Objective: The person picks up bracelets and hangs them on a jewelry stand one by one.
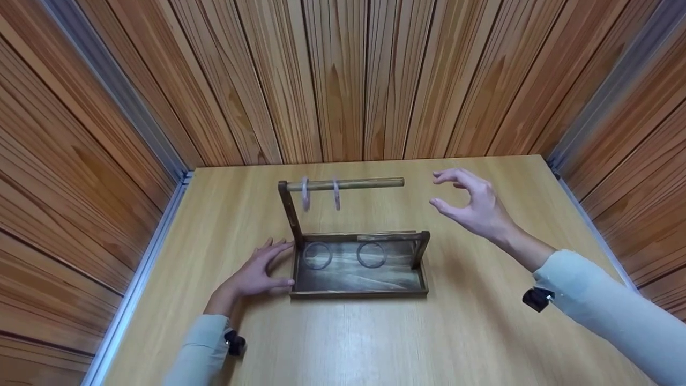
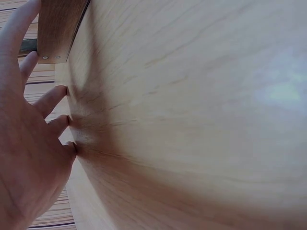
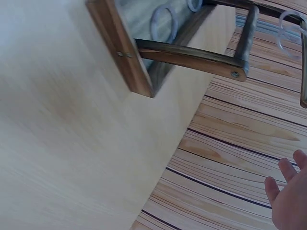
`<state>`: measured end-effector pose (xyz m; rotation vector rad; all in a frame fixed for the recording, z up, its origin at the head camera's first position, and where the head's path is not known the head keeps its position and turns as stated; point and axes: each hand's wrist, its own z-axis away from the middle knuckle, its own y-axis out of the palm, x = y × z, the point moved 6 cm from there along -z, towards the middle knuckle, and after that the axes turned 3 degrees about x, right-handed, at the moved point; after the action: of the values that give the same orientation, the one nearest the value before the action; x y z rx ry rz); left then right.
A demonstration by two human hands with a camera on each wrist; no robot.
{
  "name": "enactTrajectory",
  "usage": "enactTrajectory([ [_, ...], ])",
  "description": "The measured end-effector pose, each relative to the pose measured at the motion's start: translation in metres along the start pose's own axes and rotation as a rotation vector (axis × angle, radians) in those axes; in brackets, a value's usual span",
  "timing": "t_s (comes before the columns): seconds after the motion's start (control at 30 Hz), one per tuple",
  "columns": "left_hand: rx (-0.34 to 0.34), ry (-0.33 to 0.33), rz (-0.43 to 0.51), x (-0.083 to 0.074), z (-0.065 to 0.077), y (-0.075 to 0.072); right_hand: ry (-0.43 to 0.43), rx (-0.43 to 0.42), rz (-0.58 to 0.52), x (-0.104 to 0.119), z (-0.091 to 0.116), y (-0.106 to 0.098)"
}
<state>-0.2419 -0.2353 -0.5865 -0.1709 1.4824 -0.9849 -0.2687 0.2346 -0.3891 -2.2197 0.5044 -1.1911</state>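
A dark wooden stand has a shallow tray (image 1: 359, 294) as its base. From a tall post at its left rises an upper bar (image 1: 375, 183), where two pale translucent rings (image 1: 305, 194) hang. Two more rings (image 1: 372, 255) appear flat in the tray. A shorter post (image 1: 421, 250) at the right carries a lower bar. My left hand (image 1: 260, 272) rests spread at the tray's left end, thumb and a finger touching it; other fingertips touch the table in the left wrist view. My right hand (image 1: 479, 209), thumb and fingers apart and holding nothing, hovers right of the upper bar's free end.
The stand is on a light wooden table (image 1: 343, 343). Wood-plank walls (image 1: 343, 80) rise behind it and at both sides, with metal rails (image 1: 144, 273) along the side edges. A small black device (image 1: 537, 298) hangs under the right wrist.
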Motion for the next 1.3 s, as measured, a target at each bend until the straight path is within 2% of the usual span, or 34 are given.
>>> enactTrajectory([
  [0.33, -0.012, 0.022, -0.011, 0.000, -0.001, 0.000, -0.028, 0.016, 0.057, -0.006, 0.019, 0.000],
  [0.57, 0.000, 0.008, -0.018, 0.001, 0.000, 0.001, -0.047, 0.065, 0.034, -0.014, 0.036, 0.011],
  [0.97, 0.009, -0.005, -0.012, 0.001, -0.001, 0.000, -0.219, 0.181, -0.123, -0.021, 0.054, 0.026],
  [1.1, 0.005, 0.004, -0.020, 0.000, 0.000, -0.001, -0.246, 0.221, -0.135, -0.023, 0.061, 0.033],
  [1.3, -0.005, 0.016, -0.030, 0.000, 0.000, -0.001, -0.284, 0.229, -0.108, -0.029, 0.070, 0.043],
])
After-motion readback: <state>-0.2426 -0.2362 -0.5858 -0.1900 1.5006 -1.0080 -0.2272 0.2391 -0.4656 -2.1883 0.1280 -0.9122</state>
